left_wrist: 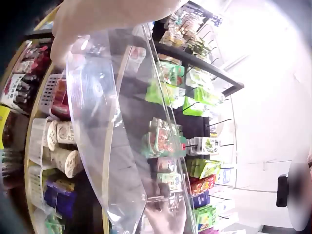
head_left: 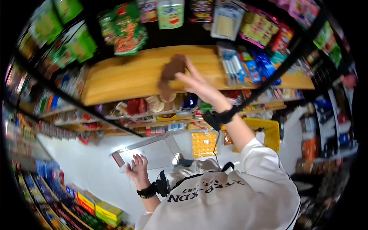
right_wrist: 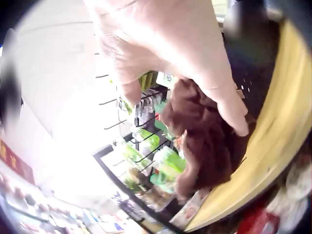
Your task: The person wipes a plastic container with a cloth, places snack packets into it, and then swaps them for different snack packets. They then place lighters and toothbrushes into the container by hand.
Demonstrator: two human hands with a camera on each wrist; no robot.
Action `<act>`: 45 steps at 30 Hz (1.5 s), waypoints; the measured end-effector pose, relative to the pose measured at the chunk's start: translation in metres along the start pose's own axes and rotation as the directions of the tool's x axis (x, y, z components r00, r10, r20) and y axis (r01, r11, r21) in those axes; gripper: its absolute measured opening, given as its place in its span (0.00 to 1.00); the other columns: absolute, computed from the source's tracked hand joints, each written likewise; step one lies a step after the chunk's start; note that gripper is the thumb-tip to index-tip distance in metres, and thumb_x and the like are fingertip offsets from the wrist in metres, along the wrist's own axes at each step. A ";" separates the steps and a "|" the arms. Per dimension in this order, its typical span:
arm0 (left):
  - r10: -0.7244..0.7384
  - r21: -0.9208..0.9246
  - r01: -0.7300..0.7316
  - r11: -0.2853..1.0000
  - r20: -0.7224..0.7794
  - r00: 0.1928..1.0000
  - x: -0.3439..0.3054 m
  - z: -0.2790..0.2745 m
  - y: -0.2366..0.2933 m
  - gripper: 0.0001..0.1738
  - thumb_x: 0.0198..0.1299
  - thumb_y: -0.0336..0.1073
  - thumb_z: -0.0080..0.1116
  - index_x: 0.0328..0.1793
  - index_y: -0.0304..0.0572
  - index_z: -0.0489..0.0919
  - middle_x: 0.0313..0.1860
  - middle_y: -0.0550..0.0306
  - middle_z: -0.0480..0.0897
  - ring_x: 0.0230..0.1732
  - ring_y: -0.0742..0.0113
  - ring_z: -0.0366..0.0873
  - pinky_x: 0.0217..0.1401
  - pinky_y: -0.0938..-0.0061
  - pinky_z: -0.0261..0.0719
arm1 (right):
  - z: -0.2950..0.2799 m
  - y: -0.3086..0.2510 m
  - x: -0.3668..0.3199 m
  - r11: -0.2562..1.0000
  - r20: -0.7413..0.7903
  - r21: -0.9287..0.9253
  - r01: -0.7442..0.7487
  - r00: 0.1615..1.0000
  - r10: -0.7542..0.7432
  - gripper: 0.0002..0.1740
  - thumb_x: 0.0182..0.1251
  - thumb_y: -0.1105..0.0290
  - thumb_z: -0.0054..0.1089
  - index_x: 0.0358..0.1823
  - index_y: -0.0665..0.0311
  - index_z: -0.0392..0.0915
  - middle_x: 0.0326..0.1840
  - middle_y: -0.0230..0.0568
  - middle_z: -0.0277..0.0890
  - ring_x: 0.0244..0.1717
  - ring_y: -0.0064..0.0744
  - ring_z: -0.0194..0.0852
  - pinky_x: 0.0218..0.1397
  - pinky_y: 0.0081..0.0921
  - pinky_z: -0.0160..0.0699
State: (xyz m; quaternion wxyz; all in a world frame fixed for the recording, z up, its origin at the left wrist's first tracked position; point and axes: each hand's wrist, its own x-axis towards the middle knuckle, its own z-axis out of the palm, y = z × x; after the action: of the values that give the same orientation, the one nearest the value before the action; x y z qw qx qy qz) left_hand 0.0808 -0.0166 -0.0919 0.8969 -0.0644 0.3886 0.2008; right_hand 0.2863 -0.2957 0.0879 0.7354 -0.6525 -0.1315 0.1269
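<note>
White shirt (head_left: 234,199) cloth on my back bulks nearest. Beyond stretches the wooden shelf (head_left: 122,76), crowded at its right end by blue packets (head_left: 262,69), with a black bar (head_left: 285,69) slanting across. Just by my left hand (head_left: 137,170) is a clear plastic box (left_wrist: 95,102); whether I grip it I cannot tell. Brown cloth (head_left: 171,73) is over the shelf, touching my right hand (head_left: 203,90), its fingers spread wide. Upside-down shirt lettering (head_left: 183,196) includes KDN and 1987.
</note>
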 end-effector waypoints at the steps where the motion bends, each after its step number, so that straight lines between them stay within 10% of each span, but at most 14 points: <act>1: -0.033 0.028 0.034 0.999 -0.024 0.999 0.002 0.004 -0.003 0.21 0.54 0.40 0.44 0.53 0.43 0.59 0.51 0.47 0.72 0.55 0.52 0.69 0.55 0.42 0.65 | 0.002 0.010 0.014 0.864 -0.003 -0.440 0.245 0.962 -0.275 0.49 0.61 0.45 0.52 0.71 0.66 0.36 0.75 0.50 0.34 0.74 0.43 0.34 0.72 0.38 0.41; 8: -0.302 0.346 0.276 0.897 0.023 0.953 0.028 0.031 -0.029 0.14 0.57 0.44 0.49 0.41 0.43 0.65 0.47 0.50 0.75 0.53 0.54 0.71 0.54 0.47 0.69 | 0.023 0.072 -0.067 0.922 0.581 -0.386 -0.033 0.767 0.271 0.48 0.61 0.46 0.53 0.69 0.73 0.42 0.65 0.59 0.55 0.66 0.43 0.55 0.67 0.31 0.56; 15: -0.393 0.786 -0.134 0.604 0.440 0.808 -0.021 0.109 -0.107 0.21 0.64 0.46 0.43 0.60 0.47 0.64 0.51 0.53 0.71 0.48 0.60 0.71 0.55 0.60 0.67 | -0.023 0.070 -0.154 0.961 0.280 -0.252 -0.112 0.942 0.183 0.45 0.59 0.54 0.60 0.69 0.68 0.46 0.56 0.49 0.64 0.56 0.36 0.64 0.55 0.26 0.66; 19: -0.734 0.518 -0.824 0.227 0.648 0.205 -0.039 0.145 -0.153 0.26 0.62 0.38 0.44 0.64 0.35 0.61 0.52 0.47 0.73 0.51 0.55 0.71 0.56 0.64 0.66 | -0.014 0.006 -0.187 0.955 -0.053 -0.296 -0.026 0.999 0.010 0.48 0.54 0.53 0.64 0.69 0.68 0.47 0.58 0.49 0.64 0.54 0.36 0.67 0.49 0.25 0.70; 22: -0.959 0.027 -0.978 0.207 0.206 -0.197 -0.066 0.160 -0.183 0.24 0.56 0.34 0.49 0.61 0.38 0.67 0.50 0.42 0.74 0.50 0.48 0.73 0.53 0.63 0.70 | -0.011 0.008 -0.193 0.890 -0.198 -0.451 0.066 0.965 -0.172 0.49 0.51 0.55 0.65 0.68 0.68 0.48 0.60 0.51 0.61 0.53 0.37 0.68 0.45 0.31 0.72; 24: -0.978 -0.053 -0.979 0.195 0.067 -0.199 -0.064 0.143 -0.192 0.24 0.54 0.35 0.51 0.60 0.42 0.69 0.47 0.43 0.76 0.46 0.44 0.74 0.49 0.60 0.73 | -0.007 0.023 -0.194 0.545 -0.087 -0.823 0.159 0.914 -0.397 0.50 0.50 0.56 0.65 0.69 0.68 0.47 0.56 0.54 0.63 0.44 0.42 0.73 0.41 0.34 0.72; 25: -0.980 -0.030 -0.980 0.197 -0.006 -0.197 -0.059 0.133 -0.194 0.23 0.53 0.35 0.52 0.58 0.42 0.70 0.45 0.43 0.77 0.45 0.45 0.75 0.48 0.59 0.73 | -0.003 0.023 -0.201 0.801 -0.110 -0.579 -0.148 0.989 0.103 0.49 0.49 0.57 0.65 0.68 0.68 0.47 0.56 0.60 0.60 0.36 0.49 0.74 0.40 0.38 0.72; 30: -0.976 0.307 -0.949 -0.066 -0.217 -0.002 -0.045 0.120 -0.189 0.24 0.52 0.38 0.58 0.55 0.39 0.68 0.47 0.43 0.78 0.46 0.47 0.76 0.50 0.60 0.72 | 0.024 0.041 -0.203 0.779 -0.201 -0.588 -0.220 0.972 0.123 0.37 0.56 0.64 0.59 0.67 0.59 0.56 0.55 0.58 0.67 0.36 0.50 0.74 0.40 0.34 0.74; 36: -0.956 -0.037 -0.993 0.112 0.269 -0.118 -0.030 0.104 -0.171 0.23 0.55 0.32 0.56 0.56 0.33 0.67 0.44 0.48 0.79 0.41 0.55 0.78 0.44 0.68 0.75 | -0.017 0.062 -0.222 0.792 -0.419 -0.466 -0.395 0.887 0.195 0.23 0.54 0.74 0.44 0.55 0.61 0.71 0.29 0.51 0.77 0.24 0.33 0.78 0.30 0.30 0.76; 38: -0.831 0.376 -0.920 -0.106 0.474 0.290 -0.006 0.089 -0.154 0.19 0.56 0.32 0.53 0.53 0.31 0.69 0.38 0.48 0.80 0.38 0.59 0.79 0.45 0.71 0.76 | -0.041 0.083 -0.249 0.879 -0.464 -0.328 -0.347 0.869 0.170 0.21 0.56 0.74 0.44 0.53 0.64 0.72 0.32 0.46 0.77 0.24 0.28 0.78 0.29 0.25 0.79; 39: -0.837 0.377 -0.919 -0.112 0.463 0.292 -0.001 0.083 -0.147 0.19 0.56 0.32 0.53 0.53 0.31 0.69 0.38 0.48 0.80 0.38 0.59 0.79 0.45 0.71 0.76 | -0.046 0.077 -0.261 0.881 -0.471 -0.316 -0.352 0.864 0.176 0.21 0.56 0.74 0.44 0.53 0.64 0.72 0.32 0.46 0.77 0.24 0.28 0.78 0.29 0.25 0.79; 41: -0.630 0.782 -0.550 0.293 0.590 0.504 0.006 0.072 -0.135 0.13 0.57 0.29 0.48 0.46 0.29 0.73 0.31 0.51 0.80 0.33 0.68 0.77 0.40 0.75 0.75 | -0.049 0.062 -0.283 0.901 -0.558 0.033 -0.432 0.740 0.375 0.20 0.57 0.74 0.43 0.53 0.65 0.72 0.39 0.42 0.75 0.29 0.28 0.79 0.31 0.23 0.81; 44: -0.887 0.870 -0.492 0.005 0.231 0.399 0.013 0.062 -0.124 0.11 0.59 0.27 0.45 0.43 0.29 0.75 0.29 0.52 0.80 0.30 0.68 0.77 0.37 0.76 0.74 | -0.051 0.067 -0.309 0.926 -0.650 0.178 -0.333 0.667 0.365 0.20 0.58 0.75 0.42 0.54 0.65 0.71 0.44 0.40 0.72 0.34 0.32 0.79 0.34 0.26 0.83; 45: -0.985 0.752 -0.648 -0.122 -0.015 0.169 0.013 0.065 -0.128 0.12 0.62 0.30 0.44 0.45 0.29 0.75 0.31 0.51 0.81 0.32 0.67 0.77 0.41 0.76 0.74 | -0.052 0.068 -0.314 0.932 -0.637 0.214 -0.293 0.681 0.361 0.21 0.59 0.76 0.43 0.55 0.66 0.70 0.47 0.42 0.71 0.37 0.33 0.79 0.35 0.26 0.83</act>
State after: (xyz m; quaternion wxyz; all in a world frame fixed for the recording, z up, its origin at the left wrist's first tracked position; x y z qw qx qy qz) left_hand 0.1854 -0.1117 -0.0619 0.6059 0.6183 -0.2807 -0.4144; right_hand 0.0109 -0.4481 0.0061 0.7283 -0.6316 0.2648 0.0207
